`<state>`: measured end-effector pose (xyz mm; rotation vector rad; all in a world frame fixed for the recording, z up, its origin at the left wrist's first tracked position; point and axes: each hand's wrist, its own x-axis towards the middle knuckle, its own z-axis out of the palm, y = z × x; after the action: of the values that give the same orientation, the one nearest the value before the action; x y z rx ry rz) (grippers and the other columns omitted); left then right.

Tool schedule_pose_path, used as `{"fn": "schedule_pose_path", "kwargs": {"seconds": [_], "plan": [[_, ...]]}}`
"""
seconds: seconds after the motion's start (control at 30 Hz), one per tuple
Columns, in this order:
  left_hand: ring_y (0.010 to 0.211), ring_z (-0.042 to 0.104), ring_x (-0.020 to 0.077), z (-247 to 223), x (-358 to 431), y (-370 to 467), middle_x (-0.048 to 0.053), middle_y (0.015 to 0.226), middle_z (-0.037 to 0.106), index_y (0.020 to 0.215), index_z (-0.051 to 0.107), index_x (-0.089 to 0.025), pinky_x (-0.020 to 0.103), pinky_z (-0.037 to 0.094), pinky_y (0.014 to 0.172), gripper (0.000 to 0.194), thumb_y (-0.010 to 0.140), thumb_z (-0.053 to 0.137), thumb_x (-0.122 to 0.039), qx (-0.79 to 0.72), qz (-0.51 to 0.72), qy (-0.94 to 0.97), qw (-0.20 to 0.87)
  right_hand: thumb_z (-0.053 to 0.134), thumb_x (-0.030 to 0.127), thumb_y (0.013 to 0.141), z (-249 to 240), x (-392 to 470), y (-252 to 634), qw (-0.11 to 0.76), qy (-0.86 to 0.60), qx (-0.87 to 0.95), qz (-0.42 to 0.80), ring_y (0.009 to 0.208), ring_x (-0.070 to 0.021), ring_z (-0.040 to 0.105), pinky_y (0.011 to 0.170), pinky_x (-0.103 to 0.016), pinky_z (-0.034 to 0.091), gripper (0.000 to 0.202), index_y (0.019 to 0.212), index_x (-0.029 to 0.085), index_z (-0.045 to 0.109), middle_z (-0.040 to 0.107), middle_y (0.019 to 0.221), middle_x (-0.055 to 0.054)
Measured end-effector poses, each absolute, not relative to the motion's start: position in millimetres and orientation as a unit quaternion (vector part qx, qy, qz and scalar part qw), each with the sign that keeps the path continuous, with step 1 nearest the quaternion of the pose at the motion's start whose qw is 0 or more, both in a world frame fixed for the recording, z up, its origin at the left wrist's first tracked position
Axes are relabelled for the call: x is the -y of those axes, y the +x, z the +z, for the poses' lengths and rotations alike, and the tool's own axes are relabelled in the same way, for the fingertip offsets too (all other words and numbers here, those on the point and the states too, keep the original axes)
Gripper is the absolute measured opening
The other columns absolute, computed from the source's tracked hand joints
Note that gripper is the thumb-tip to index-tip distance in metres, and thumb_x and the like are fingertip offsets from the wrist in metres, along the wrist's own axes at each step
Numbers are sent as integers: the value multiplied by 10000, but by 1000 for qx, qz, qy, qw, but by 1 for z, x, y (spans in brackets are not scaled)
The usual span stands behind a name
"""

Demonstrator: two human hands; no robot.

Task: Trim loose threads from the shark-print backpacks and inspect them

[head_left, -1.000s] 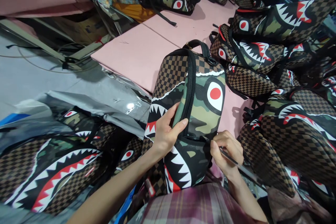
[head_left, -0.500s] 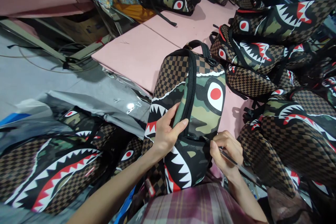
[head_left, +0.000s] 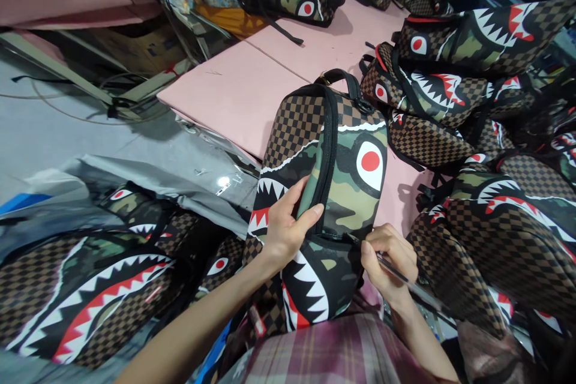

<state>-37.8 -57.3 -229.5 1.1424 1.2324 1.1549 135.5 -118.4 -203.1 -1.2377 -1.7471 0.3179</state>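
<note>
Backpack (head_left: 351, 207) stretches lengthwise away from the body, between the hands, its top over the pink counter (head_left: 225, 90). Left hand (head_left: 285, 228) pinches its zipped edge; right hand (head_left: 391, 255), nearer the pocket seam (head_left: 333, 237), pinches a thin tool (head_left: 405, 279) aslant.

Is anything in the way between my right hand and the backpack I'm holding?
Nothing visible is in the way. Your right hand is at the right edge of the backpack, and the tip of the slim tool in it reaches the bag's front. Your left hand holds the bag farther left, not between them.
</note>
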Motion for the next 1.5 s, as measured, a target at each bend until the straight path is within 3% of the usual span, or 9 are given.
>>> {"fn": "schedule_pose_path", "kwargs": {"seconds": [0.63,1.5], "plan": [[1050,599,241,-232,58,-37,47,1167,632,1217,563,-184,355,472,945,523,731,644,-359,-509,489,455,543,550,35,768,-208,121,137,532,-494,667,167,547,-115,478,519,-284,429,181,699,197,505,509,608,26],[1060,594,244,-228,58,-37,54,1173,630,1212,562,-173,357,471,945,531,722,634,-363,-514,487,454,540,585,89,780,-204,117,134,486,-496,706,137,534,-116,497,490,-272,415,150,699,199,524,539,604,20]]}}
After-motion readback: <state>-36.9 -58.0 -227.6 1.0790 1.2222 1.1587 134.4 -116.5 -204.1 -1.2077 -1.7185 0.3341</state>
